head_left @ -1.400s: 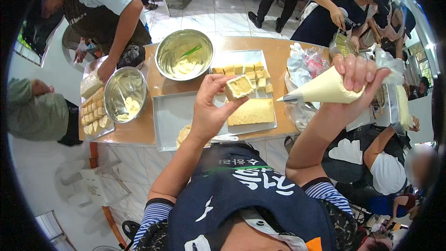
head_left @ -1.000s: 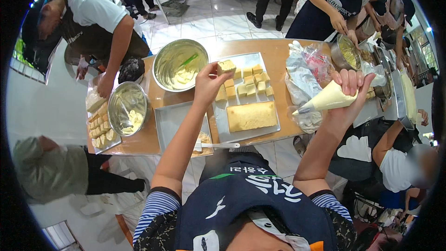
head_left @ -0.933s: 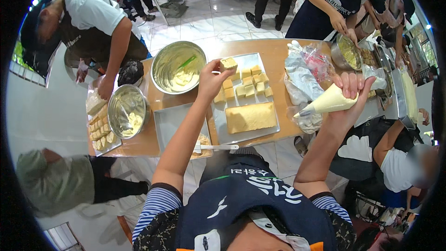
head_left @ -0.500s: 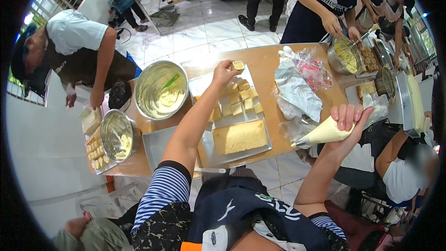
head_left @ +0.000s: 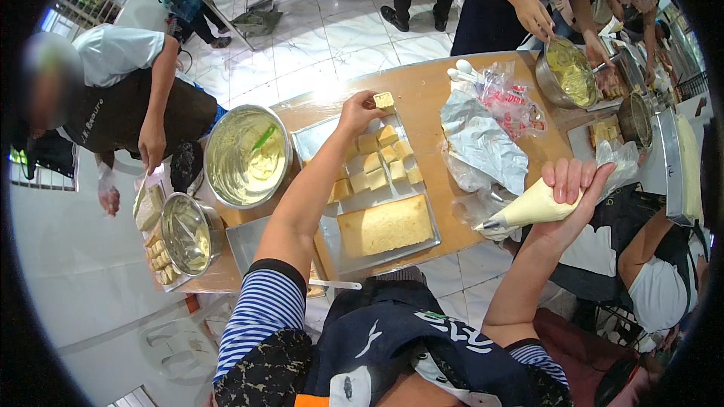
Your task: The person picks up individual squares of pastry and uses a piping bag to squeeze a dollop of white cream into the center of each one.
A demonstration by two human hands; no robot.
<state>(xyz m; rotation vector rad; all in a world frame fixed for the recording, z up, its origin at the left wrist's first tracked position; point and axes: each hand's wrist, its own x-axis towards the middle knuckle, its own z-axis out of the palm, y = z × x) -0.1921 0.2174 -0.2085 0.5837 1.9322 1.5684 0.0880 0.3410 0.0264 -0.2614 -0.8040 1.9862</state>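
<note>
My left hand (head_left: 360, 112) pinches a small cake square (head_left: 384, 100) with pale cream on top, above the far edge of a metal tray (head_left: 431, 247). Several bare cake squares (head_left: 374, 160) lie in that tray below my hand. Nearer me in it sits an uncut rectangular cake slab (head_left: 386, 224). My right hand (head_left: 571, 187) is wrapped round a piping bag (head_left: 528, 209) full of pale yellow cream. The bag hangs tilted to the right of the tray, its metal tip pointing left and down. Tip and cake square are well apart.
Left stand a large metal bowl (head_left: 219, 154) of cream with a green spatula and a smaller bowl (head_left: 172, 230). Crumpled plastic and foil wrapping (head_left: 483, 139) lies right of the tray. Co-workers stand at left and far right, one stirring a bowl (head_left: 562, 75).
The view has shifted slightly. My left hand still holds the cake square and my right hand the piping bag. The co-worker at left has straightened somewhat.
</note>
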